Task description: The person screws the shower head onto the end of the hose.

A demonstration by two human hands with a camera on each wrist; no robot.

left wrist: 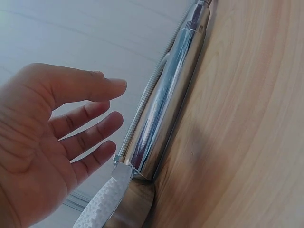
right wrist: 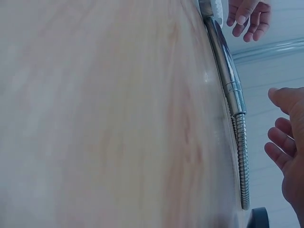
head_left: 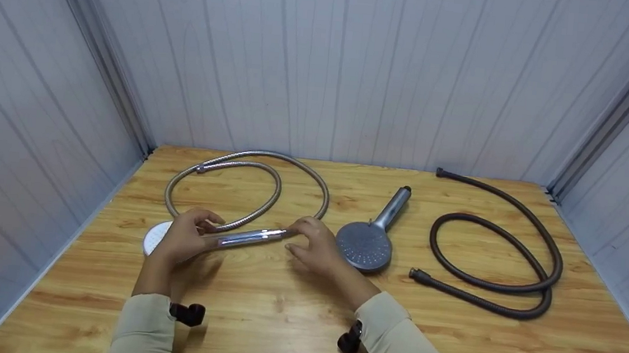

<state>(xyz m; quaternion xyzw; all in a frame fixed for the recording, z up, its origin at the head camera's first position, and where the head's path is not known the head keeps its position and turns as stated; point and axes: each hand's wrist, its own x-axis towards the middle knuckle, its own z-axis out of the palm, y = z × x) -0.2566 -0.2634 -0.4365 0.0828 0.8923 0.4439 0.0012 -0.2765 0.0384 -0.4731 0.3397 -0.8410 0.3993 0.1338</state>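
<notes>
A chrome hand shower (head_left: 250,238) with a white spray face (head_left: 155,237) lies on the table, its handle joined to a silver metal hose (head_left: 260,153). Above its head end hovers my left hand (head_left: 181,238), fingers loosely bent; the left wrist view shows a gap between the fingertips and the chrome handle (left wrist: 164,104). My right hand (head_left: 317,248) is over the joint of handle and hose. In the right wrist view, thumb and fingers stand apart from the hose (right wrist: 242,161), holding nothing.
A grey hand shower (head_left: 364,246) lies just right of my right hand, handle pointing away. Farther right, a dark hose (head_left: 557,263) lies coiled with both ends loose. White panel walls (head_left: 311,69) enclose the wooden table (head_left: 258,318) at the back and sides.
</notes>
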